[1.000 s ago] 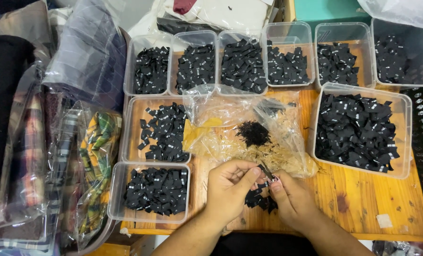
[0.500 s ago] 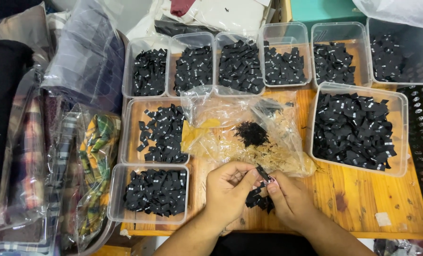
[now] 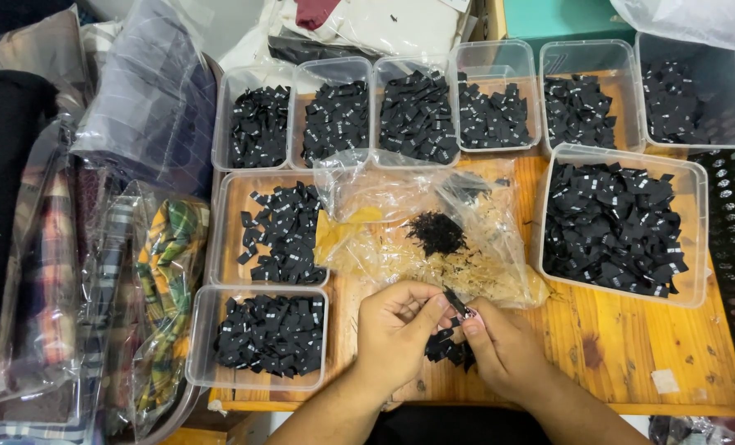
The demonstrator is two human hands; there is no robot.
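At the far left of the frame lie clear plastic bags of folded plaid and dark cloth [image 3: 95, 272]. Just right of them, at lower left, a clear plastic tub of small black fabric labels [image 3: 260, 336] sits on the pale wooden table [image 3: 631, 346]. At lower centre the left hand [image 3: 396, 330] is curled, its thumb and forefinger pinched on one small black label [image 3: 454, 302]. The right hand [image 3: 503, 350] meets it there, fingertips closed on the same label, with a small heap of black labels [image 3: 447, 348] under both hands. Above them lies a crumpled clear plastic bag [image 3: 433, 231] holding dark scraps. At right stands a large clear tub of black labels [image 3: 619, 222].
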